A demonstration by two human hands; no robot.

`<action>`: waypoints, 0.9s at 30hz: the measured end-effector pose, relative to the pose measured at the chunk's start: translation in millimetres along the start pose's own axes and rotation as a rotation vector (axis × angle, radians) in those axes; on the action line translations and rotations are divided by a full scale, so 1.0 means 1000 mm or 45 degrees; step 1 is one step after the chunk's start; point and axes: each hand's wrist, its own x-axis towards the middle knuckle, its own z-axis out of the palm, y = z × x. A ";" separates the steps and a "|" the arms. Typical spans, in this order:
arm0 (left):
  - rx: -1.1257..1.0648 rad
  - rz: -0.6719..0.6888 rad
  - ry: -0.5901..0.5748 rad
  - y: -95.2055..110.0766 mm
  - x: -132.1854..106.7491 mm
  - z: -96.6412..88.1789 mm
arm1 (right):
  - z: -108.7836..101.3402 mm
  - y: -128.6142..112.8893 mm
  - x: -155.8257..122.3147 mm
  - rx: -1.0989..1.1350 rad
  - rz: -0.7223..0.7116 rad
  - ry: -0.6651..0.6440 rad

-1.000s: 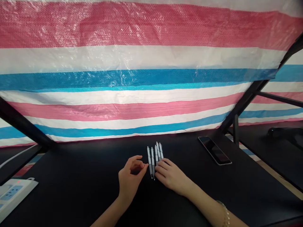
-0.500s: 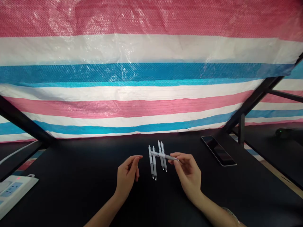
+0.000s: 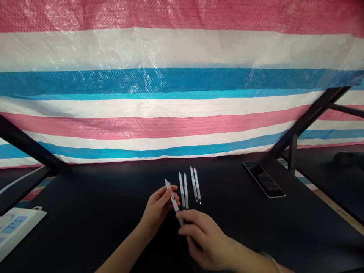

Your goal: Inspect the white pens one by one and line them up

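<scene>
A white pen with a grey grip slants between my two hands over the black table. My left hand pinches its upper, clicker end between thumb and fingers. Lower down, my right hand grips the grey part, and its fingers cover the tip. Just behind the hands lie two similar pens side by side, their lower ends partly hidden by my right hand. Another pair of pens lies a little to the right, parallel and apart from the first pair.
A dark smartphone lies at the right of the black table. On the left edge sits a white power strip with a red light. Black frame bars flank the table, and a striped plastic sheet hangs behind.
My right hand has brought the pen left and towards me, turning it from nearly level to steeply slanted. My left hand has closed on its upper end. The paired pens stay put.
</scene>
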 end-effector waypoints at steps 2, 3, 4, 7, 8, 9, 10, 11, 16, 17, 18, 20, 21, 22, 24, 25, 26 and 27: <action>-0.034 -0.003 0.001 0.001 0.001 -0.002 | 0.006 -0.002 0.001 0.370 0.360 0.148; -0.038 -0.010 -0.006 0.001 0.002 -0.002 | 0.009 -0.001 0.002 0.617 0.542 0.165; -0.039 -0.024 -0.019 0.001 0.002 -0.003 | 0.012 0.000 0.003 0.894 0.701 0.116; -0.012 -0.089 -0.098 0.000 0.001 -0.003 | 0.020 0.005 0.003 1.633 0.959 -0.200; 0.003 -0.104 -0.125 -0.001 0.000 -0.003 | 0.022 0.007 0.003 1.768 0.998 -0.262; 0.019 -0.114 -0.148 -0.002 -0.001 -0.003 | 0.025 0.008 0.002 1.835 1.036 -0.288; 0.038 -0.120 -0.164 -0.003 -0.001 -0.002 | 0.026 0.010 0.001 1.852 1.076 -0.290; 0.053 -0.123 -0.171 -0.004 -0.001 -0.002 | 0.028 0.011 0.001 1.838 1.118 -0.285; 0.082 -0.119 -0.103 -0.007 -0.001 0.001 | 0.027 0.015 0.001 1.730 1.278 -0.266; 0.087 -0.114 -0.089 -0.007 -0.002 0.002 | 0.026 0.016 0.002 1.706 1.297 -0.258; 0.095 -0.108 -0.078 -0.007 -0.002 0.003 | 0.025 0.016 0.002 1.679 1.318 -0.248; 0.119 -0.092 -0.050 -0.008 -0.003 0.004 | 0.025 0.016 0.002 1.625 1.351 -0.221; 0.133 -0.082 -0.036 -0.008 -0.004 0.005 | 0.026 0.016 0.002 1.602 1.358 -0.208; 0.148 -0.072 -0.027 -0.009 -0.005 0.005 | 0.026 0.016 0.001 1.584 1.357 -0.195; 0.177 -0.055 -0.021 -0.008 -0.005 0.005 | 0.028 0.016 0.000 1.589 1.326 -0.179; 0.183 -0.049 -0.017 -0.008 -0.005 0.005 | 0.028 0.016 0.000 1.617 1.304 -0.175; 0.181 -0.047 -0.007 -0.008 -0.005 0.005 | 0.028 0.016 0.000 1.662 1.286 -0.169; 0.172 -0.047 0.011 -0.008 -0.004 0.004 | 0.028 0.017 0.000 1.721 1.274 -0.163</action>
